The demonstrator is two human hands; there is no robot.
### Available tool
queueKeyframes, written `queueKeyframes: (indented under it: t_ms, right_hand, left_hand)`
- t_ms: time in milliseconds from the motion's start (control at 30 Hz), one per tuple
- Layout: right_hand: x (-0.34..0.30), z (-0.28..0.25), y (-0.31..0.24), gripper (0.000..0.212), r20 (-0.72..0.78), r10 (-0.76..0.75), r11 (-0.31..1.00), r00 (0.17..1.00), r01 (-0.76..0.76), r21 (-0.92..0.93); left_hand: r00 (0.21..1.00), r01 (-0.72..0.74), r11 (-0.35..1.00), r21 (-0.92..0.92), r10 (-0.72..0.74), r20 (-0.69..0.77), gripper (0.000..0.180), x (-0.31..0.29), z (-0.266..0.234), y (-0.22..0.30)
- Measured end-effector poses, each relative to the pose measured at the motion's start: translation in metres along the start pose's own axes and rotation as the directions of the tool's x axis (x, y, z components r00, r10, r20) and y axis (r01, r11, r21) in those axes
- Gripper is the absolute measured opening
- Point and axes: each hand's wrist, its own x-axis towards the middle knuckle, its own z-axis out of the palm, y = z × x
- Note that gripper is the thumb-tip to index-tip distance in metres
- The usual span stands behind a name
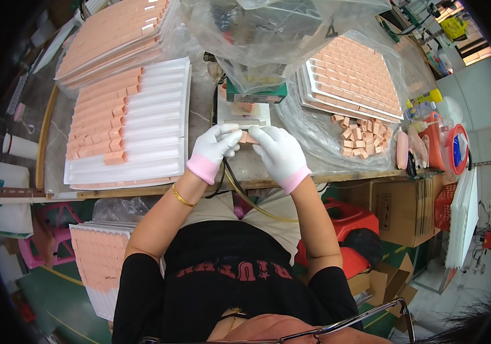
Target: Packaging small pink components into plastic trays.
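Observation:
In white gloves with pink cuffs, my left hand and my right hand meet at the near middle of the table. Between their fingertips they pinch a small peach-coloured block, partly hidden by the fingers. Just beyond them, a machine with a green base stands under clear plastic sheeting. Another peach piece lies on the white plate below it. To the left, a white ribbed tray carries rows of similar blocks on its left part.
Stacked trays of blocks stand at the right, with a loose pile of blocks before them. More stacked trays fill the far left. A yellowish hose hangs over the table's front edge. A red stool stands below.

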Motion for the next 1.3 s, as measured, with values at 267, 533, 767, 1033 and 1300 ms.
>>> queueKeyframes:
  t_ms: [267,533,767,1033,1300]
  right_hand:
    - [-0.010,0.016,0.004,0.041,0.102,0.469,0.563,0.877,-0.386,0.731]
    - [0.020,0.014,0.030,0.028,-0.053,0.439,0.898,0.897,-0.439,0.013]
    - [0.057,0.039,0.030,0.023,-0.022,0.565,0.816,0.825,-0.563,-0.130]
    - [0.049,0.043,0.044,0.028,-0.130,0.498,0.857,0.857,-0.510,-0.075]
    - [0.051,0.021,0.055,0.041,0.003,0.520,0.852,0.854,-0.519,0.073]
  left_hand:
    - [0.898,0.324,0.840,-0.434,-0.129,0.420,0.040,-0.004,0.010,0.008]
    - [0.836,-0.435,0.733,0.523,0.544,-0.068,0.048,0.064,-0.022,0.032]
    - [0.902,-0.330,0.647,0.687,0.430,0.029,0.046,0.121,-0.043,0.010]
    - [0.868,-0.362,0.642,0.676,0.497,-0.007,0.044,0.119,-0.045,0.005]
    - [0.843,-0.404,0.476,0.781,0.525,0.116,0.062,0.107,-0.044,0.018]
